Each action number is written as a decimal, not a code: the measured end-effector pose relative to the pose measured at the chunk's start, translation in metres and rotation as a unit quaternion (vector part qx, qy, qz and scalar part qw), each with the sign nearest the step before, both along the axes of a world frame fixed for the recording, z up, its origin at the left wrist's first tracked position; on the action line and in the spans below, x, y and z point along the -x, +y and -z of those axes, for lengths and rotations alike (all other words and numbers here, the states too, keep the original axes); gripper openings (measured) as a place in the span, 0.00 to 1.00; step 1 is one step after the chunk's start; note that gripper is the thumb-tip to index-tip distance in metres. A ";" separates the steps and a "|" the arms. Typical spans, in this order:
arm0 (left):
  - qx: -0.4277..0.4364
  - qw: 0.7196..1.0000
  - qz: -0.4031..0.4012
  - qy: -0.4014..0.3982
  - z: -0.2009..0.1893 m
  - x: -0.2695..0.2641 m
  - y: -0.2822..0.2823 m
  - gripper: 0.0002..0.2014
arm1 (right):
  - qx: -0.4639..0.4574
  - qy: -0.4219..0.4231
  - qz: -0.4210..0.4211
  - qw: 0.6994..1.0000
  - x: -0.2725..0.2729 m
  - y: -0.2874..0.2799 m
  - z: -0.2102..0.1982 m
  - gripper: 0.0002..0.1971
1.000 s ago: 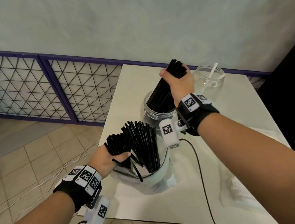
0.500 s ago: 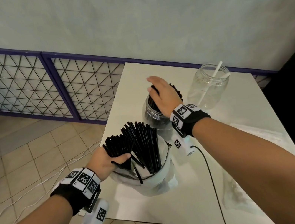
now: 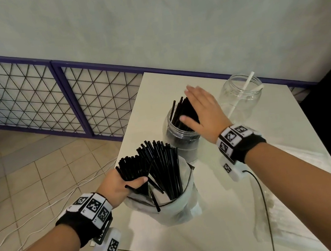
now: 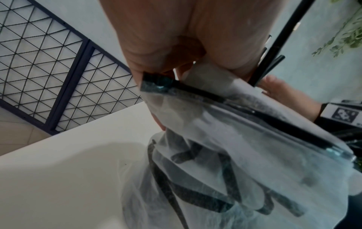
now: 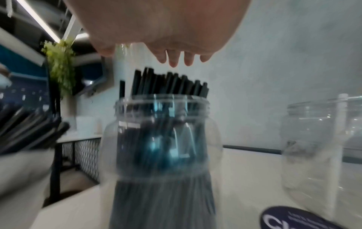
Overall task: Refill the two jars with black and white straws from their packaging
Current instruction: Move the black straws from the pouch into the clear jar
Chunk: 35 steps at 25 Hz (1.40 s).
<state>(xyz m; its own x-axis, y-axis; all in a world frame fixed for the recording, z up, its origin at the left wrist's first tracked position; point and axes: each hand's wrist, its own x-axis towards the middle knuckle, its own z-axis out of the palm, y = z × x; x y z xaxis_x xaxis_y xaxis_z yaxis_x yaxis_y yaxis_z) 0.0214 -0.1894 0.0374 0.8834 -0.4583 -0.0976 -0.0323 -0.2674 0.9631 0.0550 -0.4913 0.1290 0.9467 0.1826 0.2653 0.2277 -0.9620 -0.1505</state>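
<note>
Right hand [image 3: 202,110] just released black straws [image 3: 182,111] into jar [image 3: 181,138], now flat-open above; left hand [image 3: 117,186] gripping the packaging's [image 3: 174,207] bundle — more to load.

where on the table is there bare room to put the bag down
Bare tabletop lies behind the black-straw jar toward the wall, and between the bag and the right forearm. Crowded: bag, jar and the white-straw jar cluster mid-table; clear packaging covers the right edge.
</note>
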 end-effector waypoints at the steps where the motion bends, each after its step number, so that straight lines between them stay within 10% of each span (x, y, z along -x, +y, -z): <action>1: -0.001 1.000 0.001 0.002 -0.001 0.000 0.000 0.12 | 0.029 0.036 -0.001 0.999 0.005 -0.003 0.008 0.41; 10: 0.006 1.000 -0.016 0.016 -0.005 0.001 0.000 0.13 | 0.024 0.097 0.024 0.995 -0.041 0.019 0.009 0.37; 18: -0.005 1.000 -0.017 0.005 0.002 -0.004 0.008 0.14 | -0.047 -0.011 0.040 0.998 -0.056 0.020 -0.004 0.18; 24: 0.005 1.000 -0.003 0.005 0.001 -0.005 0.007 0.12 | 0.079 0.057 0.064 0.993 -0.054 0.013 -0.009 0.25; 29: -0.016 1.000 0.001 -0.015 0.001 -0.005 0.008 0.13 | -0.116 -0.095 0.015 0.989 -0.003 0.022 -0.029 0.13; 35: -0.010 1.000 -0.007 -0.007 0.002 0.000 0.008 0.12 | -0.356 0.101 0.005 0.929 0.092 0.051 0.025 0.24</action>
